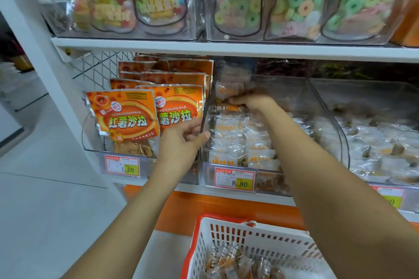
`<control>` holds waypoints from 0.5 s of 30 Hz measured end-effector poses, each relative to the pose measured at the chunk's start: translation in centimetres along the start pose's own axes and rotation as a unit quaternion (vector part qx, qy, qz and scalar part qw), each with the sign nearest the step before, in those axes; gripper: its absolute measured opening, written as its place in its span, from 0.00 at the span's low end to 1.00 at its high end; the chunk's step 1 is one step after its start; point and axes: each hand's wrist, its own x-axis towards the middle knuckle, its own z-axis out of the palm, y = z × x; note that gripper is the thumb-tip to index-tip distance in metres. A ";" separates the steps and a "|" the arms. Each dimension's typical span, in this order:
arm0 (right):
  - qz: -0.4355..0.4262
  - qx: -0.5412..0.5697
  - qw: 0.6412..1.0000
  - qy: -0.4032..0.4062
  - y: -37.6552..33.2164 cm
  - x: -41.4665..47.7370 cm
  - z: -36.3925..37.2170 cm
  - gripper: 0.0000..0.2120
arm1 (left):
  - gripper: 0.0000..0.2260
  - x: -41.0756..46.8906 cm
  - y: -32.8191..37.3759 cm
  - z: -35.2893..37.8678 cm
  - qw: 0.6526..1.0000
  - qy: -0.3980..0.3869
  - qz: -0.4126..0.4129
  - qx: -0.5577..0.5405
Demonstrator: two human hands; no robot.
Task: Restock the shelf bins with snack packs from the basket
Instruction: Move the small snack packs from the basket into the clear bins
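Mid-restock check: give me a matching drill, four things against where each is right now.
Things:
1 left hand
2 right hand
3 basket
4 orange packs

Places:
A standing in the left bin
B reaching deep into the middle bin
C gripping the middle bin's side wall
D lowest in view, small packs inside

Pairs: 1-C, 2-B, 3-D, 4-A

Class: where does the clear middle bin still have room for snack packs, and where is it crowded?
Free: rear right of the clear plastic middle bin, between right hand and right wall. Crowded: small white packs stacked front-left.
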 end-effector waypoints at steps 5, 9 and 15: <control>0.020 0.010 1.000 0.014 0.5 -0.9 0.3 0.20 | 0.18 0.0 -0.2 0.0 1.000 -0.005 0.008 0.004; 0.004 -0.011 0.998 0.055 0.1 -2.1 0.8 0.28 | 0.16 -0.5 -0.2 0.1 1.000 0.002 0.023 0.017; -0.002 -0.062 0.996 0.067 -1.7 -6.0 0.3 0.18 | 0.16 -1.3 0.0 -0.3 0.996 -0.005 0.052 0.068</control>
